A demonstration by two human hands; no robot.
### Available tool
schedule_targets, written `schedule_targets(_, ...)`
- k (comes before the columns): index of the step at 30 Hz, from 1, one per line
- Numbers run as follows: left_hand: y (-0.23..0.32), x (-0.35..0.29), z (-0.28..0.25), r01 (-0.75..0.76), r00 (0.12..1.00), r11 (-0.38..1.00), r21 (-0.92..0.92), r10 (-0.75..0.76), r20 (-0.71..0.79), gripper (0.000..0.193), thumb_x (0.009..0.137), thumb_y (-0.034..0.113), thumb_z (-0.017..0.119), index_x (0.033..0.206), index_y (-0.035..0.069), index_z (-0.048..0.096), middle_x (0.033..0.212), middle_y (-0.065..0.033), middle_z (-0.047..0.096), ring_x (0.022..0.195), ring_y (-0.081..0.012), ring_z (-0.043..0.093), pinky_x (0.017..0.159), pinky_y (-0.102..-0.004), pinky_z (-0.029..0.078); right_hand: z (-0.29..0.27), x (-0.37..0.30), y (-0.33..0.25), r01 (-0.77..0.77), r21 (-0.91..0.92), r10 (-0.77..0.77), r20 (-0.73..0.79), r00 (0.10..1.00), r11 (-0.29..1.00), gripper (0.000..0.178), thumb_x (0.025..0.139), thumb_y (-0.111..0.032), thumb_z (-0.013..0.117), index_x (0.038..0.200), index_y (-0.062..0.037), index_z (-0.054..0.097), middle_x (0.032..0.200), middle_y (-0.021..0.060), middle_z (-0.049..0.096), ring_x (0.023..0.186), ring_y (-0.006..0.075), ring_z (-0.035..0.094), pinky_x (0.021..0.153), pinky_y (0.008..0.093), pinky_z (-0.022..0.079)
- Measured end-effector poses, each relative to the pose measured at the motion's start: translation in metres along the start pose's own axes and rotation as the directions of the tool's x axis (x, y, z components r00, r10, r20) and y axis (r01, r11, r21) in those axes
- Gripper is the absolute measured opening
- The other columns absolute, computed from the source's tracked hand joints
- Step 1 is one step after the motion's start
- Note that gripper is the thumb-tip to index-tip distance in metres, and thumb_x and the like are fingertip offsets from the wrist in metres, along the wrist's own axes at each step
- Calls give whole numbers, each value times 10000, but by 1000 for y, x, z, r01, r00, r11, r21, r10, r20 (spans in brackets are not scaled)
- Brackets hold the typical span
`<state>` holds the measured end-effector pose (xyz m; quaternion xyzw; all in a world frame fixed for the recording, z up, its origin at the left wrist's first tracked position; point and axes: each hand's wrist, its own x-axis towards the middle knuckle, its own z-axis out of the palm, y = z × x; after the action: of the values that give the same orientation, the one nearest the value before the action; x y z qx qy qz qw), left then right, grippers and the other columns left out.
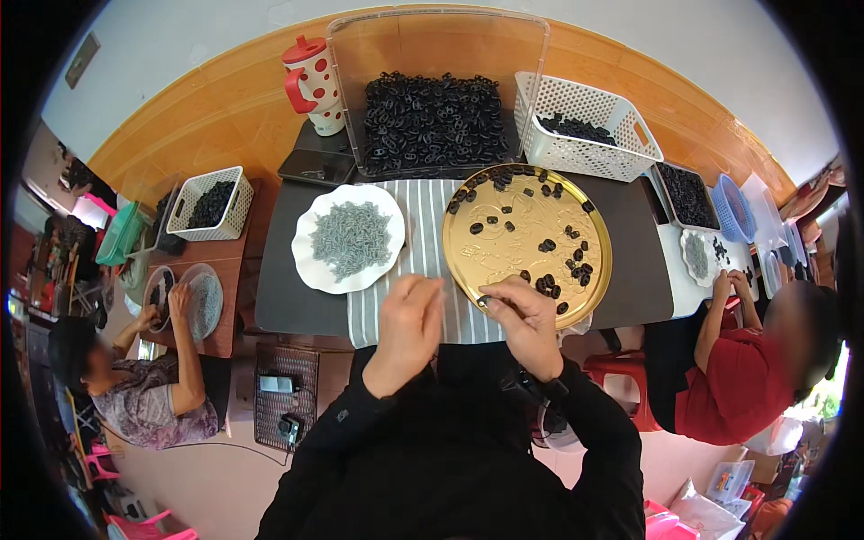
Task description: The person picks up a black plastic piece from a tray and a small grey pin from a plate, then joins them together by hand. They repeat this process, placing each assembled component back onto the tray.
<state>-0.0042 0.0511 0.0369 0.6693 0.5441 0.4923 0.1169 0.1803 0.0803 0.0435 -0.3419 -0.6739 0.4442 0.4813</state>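
Observation:
My right hand [529, 329] is at the near left rim of a round gold tray [468, 256], pinching a small black plastic piece [483, 301] between thumb and fingers. Several similar black pieces lie scattered on the tray, thickest along its right side. To the left, above the striped cloth [423, 207], is my left hand [412, 326], its fingers drawn together. Whatever those fingers hold is too small or hidden to make out. Beyond the left hand sits a white scalloped plate [304, 261] heaped with small grey pieces [351, 241].
Along the back stand a clear bin [436, 27] of black parts, a white basket [589, 162] also holding black parts, a dotted tumbler [315, 85] and a dark flat device [317, 164]. One person [153, 387] works at the left table, another [729, 373] at the right.

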Motion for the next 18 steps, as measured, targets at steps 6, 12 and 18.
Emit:
schedule_targets(6, 22, -6, 4, 267, 963, 827, -495, -217, 157, 239, 783, -105, 634, 1013, -38, 645, 902, -122, 621, 741, -175, 602, 604, -263, 481, 16, -9, 3, -60, 117, 61, -1, 998, 991, 215, 870, 79, 545, 1054, 36, 647, 872, 41, 573, 750, 88, 559, 686, 211, 468)
schedule_targets(12, 12, -12, 7, -100, 995, 969, -227, 100, -10, 180, 805, -74, 650, 979, -31, 669, 880, -73, 637, 736, -115, 599, 599, -239, 483, 21, -12, -1, -170, 287, 172, 19, 985, 943, 194, 888, 63, 557, 1061, 41, 641, 877, 48, 592, 768, 88, 583, 698, 211, 482)
schedule_targets(18, 9, -15, 9, 499, 837, 341, -796, -428, 341, 94, 861, 16, 657, 928, -47, 672, 784, -62, 660, 647, -86, 581, 541, -218, 447, 37, -19, -7, -151, 409, 201, -83, 976, 900, 130, 887, 27, 594, 1007, 46, 640, 840, 41, 596, 765, 91, 583, 706, 215, 462)
